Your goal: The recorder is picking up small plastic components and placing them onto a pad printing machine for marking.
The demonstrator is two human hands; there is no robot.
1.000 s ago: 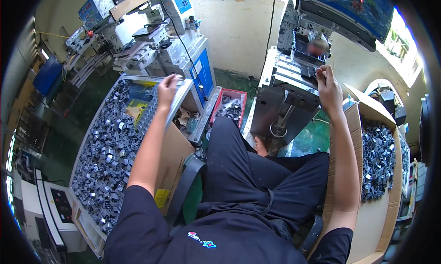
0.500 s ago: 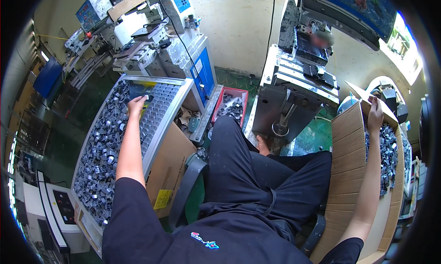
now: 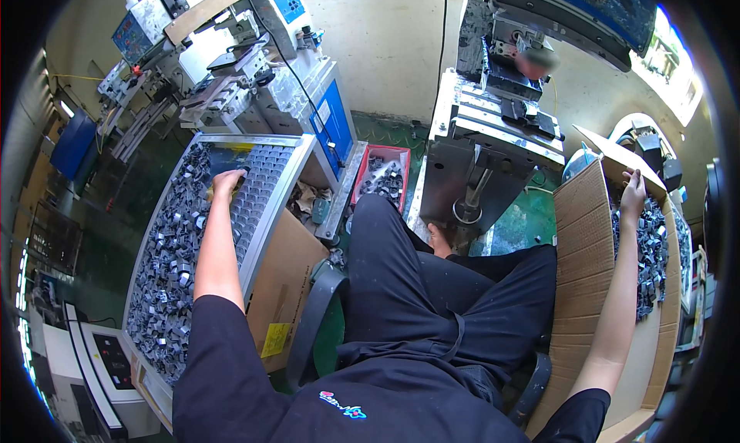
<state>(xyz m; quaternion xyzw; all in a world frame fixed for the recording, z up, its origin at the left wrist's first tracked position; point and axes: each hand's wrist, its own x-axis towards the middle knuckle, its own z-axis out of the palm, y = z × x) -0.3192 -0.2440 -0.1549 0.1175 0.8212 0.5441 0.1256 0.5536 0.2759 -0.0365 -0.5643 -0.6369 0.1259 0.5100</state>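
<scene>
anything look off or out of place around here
One thing: what looks like a bare foot near the base of the machine ahead on the right; no shoe shows, which seems odd in a workshop. The small grey parts lie heaped untidily in the framed tray, but I see no clear damage.

A: Small grey, glossy, block-like pieces (image 3: 166, 258), how lying?

B: From here: loose heap, tilted every which way, left part of the silver metal-framed tray (image 3: 277, 212). Upper right: similar grey pieces (image 3: 266, 166), close ranks.

A: Other side?

B: Small dark-grey pieces (image 3: 654, 250), jumbled inside an open brown cardboard box (image 3: 582, 239). Some faces glinting.
</scene>
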